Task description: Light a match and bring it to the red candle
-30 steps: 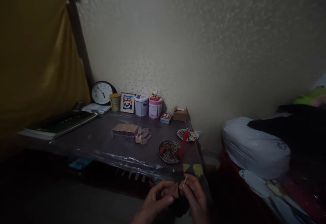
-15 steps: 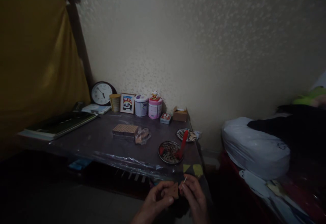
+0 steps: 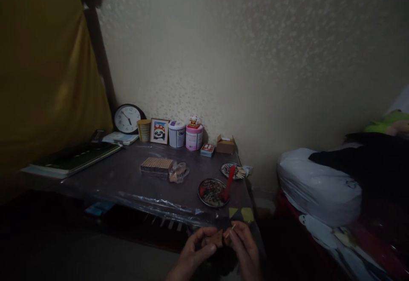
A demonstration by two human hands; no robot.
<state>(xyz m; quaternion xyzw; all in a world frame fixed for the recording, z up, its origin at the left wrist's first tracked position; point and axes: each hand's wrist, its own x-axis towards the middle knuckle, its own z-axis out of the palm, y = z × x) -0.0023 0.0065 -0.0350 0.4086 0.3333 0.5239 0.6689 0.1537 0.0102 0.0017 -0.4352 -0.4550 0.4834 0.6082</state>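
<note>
You held a small matchbox and one matchstick low in front of the worktop.

Your left hand (image 3: 194, 251) pinched the brown matchbox (image 3: 217, 238) by its edges at 6 o'clock; your right hand (image 3: 244, 247) gripped a single matchstick (image 3: 232, 227) between its fingertips, just beside the box. Both looked light; the stick seemed thin and likely to snap, best held near its middle, the box by its stiffer ends. On the worktop (image 3: 128, 174) at 12 o'clock sat two round dishes (image 3: 213, 192), one stack of matchboxes (image 3: 156, 164), two tins (image 3: 177, 133) and one clock (image 3: 127, 118).
</note>
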